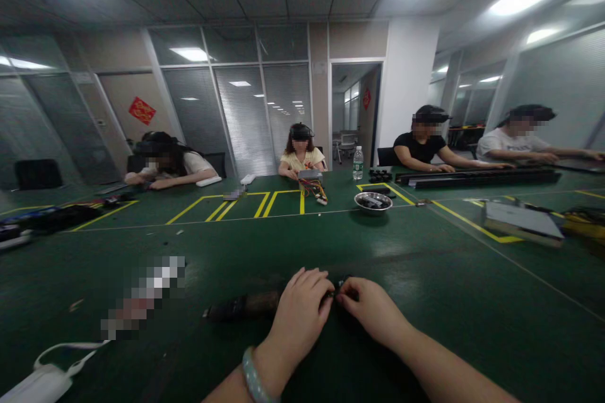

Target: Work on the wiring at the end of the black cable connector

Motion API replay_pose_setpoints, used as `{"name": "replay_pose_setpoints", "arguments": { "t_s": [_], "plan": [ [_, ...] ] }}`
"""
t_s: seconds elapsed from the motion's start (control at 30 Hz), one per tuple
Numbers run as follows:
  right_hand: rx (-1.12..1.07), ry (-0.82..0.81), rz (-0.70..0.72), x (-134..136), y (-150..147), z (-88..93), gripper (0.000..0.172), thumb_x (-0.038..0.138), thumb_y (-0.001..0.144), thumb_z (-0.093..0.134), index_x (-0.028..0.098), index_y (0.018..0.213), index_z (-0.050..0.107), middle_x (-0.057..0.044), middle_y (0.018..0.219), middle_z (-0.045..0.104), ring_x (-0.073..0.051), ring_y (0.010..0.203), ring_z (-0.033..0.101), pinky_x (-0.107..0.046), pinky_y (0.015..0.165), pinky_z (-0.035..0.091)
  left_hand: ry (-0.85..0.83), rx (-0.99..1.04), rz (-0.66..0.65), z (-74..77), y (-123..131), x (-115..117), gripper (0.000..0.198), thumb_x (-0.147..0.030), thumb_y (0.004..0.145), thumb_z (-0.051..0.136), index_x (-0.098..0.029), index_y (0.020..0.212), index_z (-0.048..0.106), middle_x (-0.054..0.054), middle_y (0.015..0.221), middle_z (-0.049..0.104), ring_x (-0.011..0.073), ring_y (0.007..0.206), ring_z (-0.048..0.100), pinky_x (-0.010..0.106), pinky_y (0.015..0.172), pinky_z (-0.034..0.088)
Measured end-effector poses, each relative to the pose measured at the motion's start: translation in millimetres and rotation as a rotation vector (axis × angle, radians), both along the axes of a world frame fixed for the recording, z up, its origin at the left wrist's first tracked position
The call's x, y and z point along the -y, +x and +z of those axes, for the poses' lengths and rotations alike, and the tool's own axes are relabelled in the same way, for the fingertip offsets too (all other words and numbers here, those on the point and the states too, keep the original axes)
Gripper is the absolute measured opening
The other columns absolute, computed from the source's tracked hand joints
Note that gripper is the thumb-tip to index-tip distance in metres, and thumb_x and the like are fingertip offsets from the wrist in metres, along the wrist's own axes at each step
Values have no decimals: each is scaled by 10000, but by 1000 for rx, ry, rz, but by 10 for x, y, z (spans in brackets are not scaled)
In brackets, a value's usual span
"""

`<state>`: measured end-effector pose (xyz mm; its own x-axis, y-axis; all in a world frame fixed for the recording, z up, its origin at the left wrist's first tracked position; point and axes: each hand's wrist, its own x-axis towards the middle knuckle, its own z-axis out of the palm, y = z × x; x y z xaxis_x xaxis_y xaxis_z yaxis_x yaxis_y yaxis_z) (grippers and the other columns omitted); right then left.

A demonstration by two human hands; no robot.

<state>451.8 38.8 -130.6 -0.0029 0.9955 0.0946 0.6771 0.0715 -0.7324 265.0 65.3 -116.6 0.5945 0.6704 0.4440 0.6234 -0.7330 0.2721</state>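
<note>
A long dark cylindrical tool (246,305) lies on the green table, with a tapered left end and a small pale tip. My left hand (302,302) is closed over the tool's right end, its fingers bent and covering that part. Close beside it, my right hand (362,302) pinches with thumb and forefinger at something small that I cannot make out. A small dark part (344,279) shows just behind the fingertips of both hands. The two hands nearly touch.
Left of my hands lie a blurred-out item (146,302) and a white corded piece (40,384). Farther off are a metal bowl (373,203) of dark parts, a water bottle (358,164), colourful wires (312,189) and a flat silver box (524,223). Several people sit across the table.
</note>
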Motion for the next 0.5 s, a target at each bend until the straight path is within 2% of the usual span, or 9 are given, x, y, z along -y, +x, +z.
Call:
{"name": "replay_pose_setpoints", "arguments": {
  "t_s": [0.23,0.5],
  "plan": [
    [11,2,1,6,-4,-5,126,292,841,576,211,813,668,-8,803,695,-164,721,616,-236,634,388,-9,-13,26,-5,-7,-16,160,-172,862,577,-277,962,645,-13,1200,622,203,1179,528,476,1106,311],
    [26,3,-11,9,-6,-4,127,280,845,577,208,819,679,-9,808,702,-163,730,627,-238,634,387,-11,-34,29,-39,-13,-40,240,-204,898,545,-326,1058,674,-20,1174,640,199,1124,560,484,1099,309]
  ]
}}
